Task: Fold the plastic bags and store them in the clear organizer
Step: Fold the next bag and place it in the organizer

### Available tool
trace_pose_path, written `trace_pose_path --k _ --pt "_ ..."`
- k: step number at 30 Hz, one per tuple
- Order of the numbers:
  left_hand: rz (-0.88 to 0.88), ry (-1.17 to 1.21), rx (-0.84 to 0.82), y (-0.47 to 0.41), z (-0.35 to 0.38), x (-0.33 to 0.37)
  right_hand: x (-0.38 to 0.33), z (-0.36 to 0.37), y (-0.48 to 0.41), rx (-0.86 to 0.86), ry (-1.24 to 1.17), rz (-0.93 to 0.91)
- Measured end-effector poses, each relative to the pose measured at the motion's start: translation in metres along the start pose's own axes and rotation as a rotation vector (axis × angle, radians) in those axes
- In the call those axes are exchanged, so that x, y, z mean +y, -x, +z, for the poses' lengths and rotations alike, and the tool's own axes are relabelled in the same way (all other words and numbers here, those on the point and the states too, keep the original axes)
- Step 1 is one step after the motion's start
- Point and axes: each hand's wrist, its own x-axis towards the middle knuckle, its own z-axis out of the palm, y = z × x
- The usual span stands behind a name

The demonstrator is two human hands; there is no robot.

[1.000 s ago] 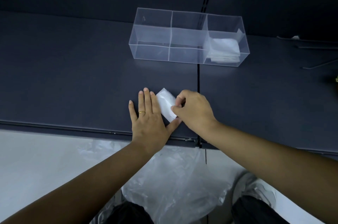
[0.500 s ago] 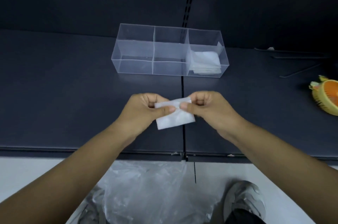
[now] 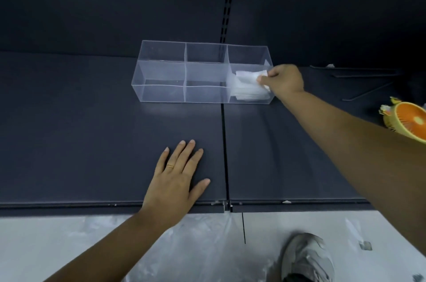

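A clear organizer with three compartments stands on the dark shelf. Its right compartment holds a stack of folded plastic bags. My right hand reaches over that compartment's right wall, pinching a small folded plastic bag just above the stack. My left hand lies flat and open on the shelf near its front edge, holding nothing. The left and middle compartments look empty.
An orange and yellow hand fan lies at the shelf's right edge. Thin metal rods lie at the back right. Loose clear plastic covers the pale floor below, beside a grey shoe.
Both hands lifted the folded bag off the shelf. My right hand then carried it alone to the organizer's right compartment, and my left hand dropped flat onto the shelf.
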Motion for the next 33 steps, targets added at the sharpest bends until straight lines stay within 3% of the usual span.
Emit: trace_pose_path --k 6,10,12,13,16,18,20,22,24,26,28,31,33 --pt "0.034 -0.070 -0.009 0.002 0.003 -0.003 0.001 -0.004 0.011 0.134 0.004 -0.120" --pt "0.058 -0.086 -0.010 0.013 0.002 -0.011 -0.011 -0.018 0.064 0.238 -0.108 -0.322" --pt "0.074 -0.102 -0.006 0.020 0.001 -0.015 -0.008 -0.016 0.119 0.099 -0.167 -0.500" --pt "0.078 -0.100 -0.002 0.023 0.002 -0.017 -0.003 -0.014 0.151 -0.065 -0.193 -0.588" --pt "0.097 -0.081 0.012 0.028 0.002 -0.020 0.024 -0.009 0.242 -0.790 -0.077 -0.681" --pt "0.107 -0.078 0.000 0.029 0.002 -0.022 0.052 -0.004 0.277 -1.078 0.195 -0.730" --pt "0.103 -0.075 -0.020 0.030 0.001 -0.022 0.070 -0.001 0.288 -1.064 0.417 -0.877" --pt "0.106 -0.043 -0.032 0.030 0.000 -0.022 0.064 -0.002 0.285 -0.872 0.325 -0.942" --pt "0.097 0.152 -0.045 0.027 -0.005 -0.025 0.048 -0.011 0.276 -0.814 0.019 -0.692" --pt "0.002 0.575 -0.144 0.025 -0.017 -0.034 0.032 -0.018 0.258 -0.862 -0.340 -0.366" --pt "-0.116 1.070 -0.284 0.025 -0.031 -0.049 0.016 -0.024 0.234 -0.781 -0.556 -0.197" --pt "-0.180 1.635 -0.504 0.027 -0.047 -0.063 0.012 -0.020 0.198 -0.617 -0.690 0.049" --pt "-0.233 1.771 -0.535 0.027 -0.051 -0.060 0.018 -0.014 0.181 -0.495 -0.657 0.189"
